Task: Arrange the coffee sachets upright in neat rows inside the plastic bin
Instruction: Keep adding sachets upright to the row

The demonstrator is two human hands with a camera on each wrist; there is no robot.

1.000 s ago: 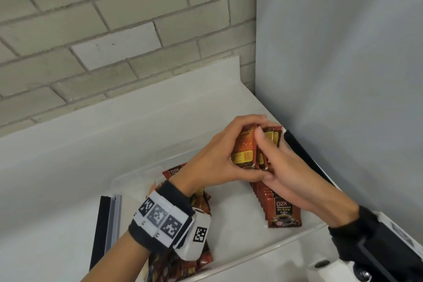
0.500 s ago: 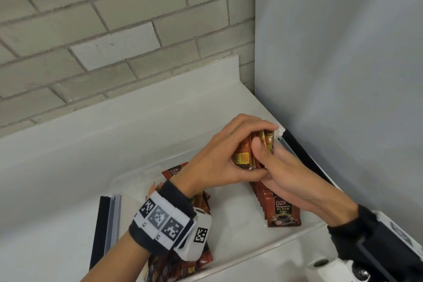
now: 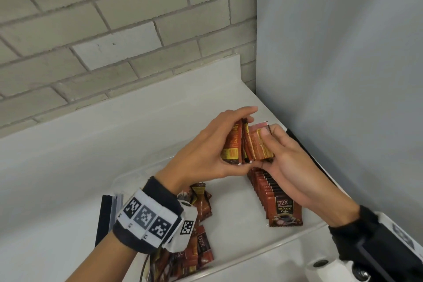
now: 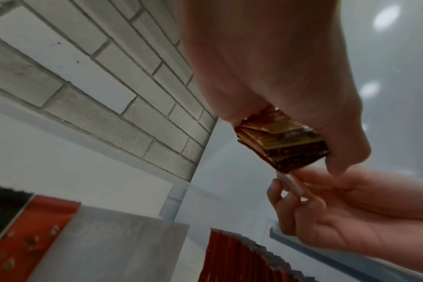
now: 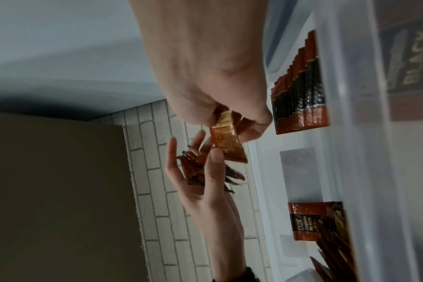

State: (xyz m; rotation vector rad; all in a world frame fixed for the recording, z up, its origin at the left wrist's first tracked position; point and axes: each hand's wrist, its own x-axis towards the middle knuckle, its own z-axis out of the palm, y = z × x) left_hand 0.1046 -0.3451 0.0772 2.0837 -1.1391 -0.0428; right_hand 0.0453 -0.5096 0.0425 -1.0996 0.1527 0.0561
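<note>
Above white counter (image 3: 68, 167), sachets (image 3: 247, 144) pinched between both hands' fingers (image 3: 238, 113)

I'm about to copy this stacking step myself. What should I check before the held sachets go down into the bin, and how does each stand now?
1. Left hand grips its sachets: ok.
2. Right hand grips its own sachets: ok.
3. Held sachets squared into one bundle: not ok, they are split and fanned between the hands.
4. Row in the bin stands neat: ok, leaning slightly.
5. Free floor beside the row: ok.
6. Loose pile sorted: not ok, still jumbled.
</note>
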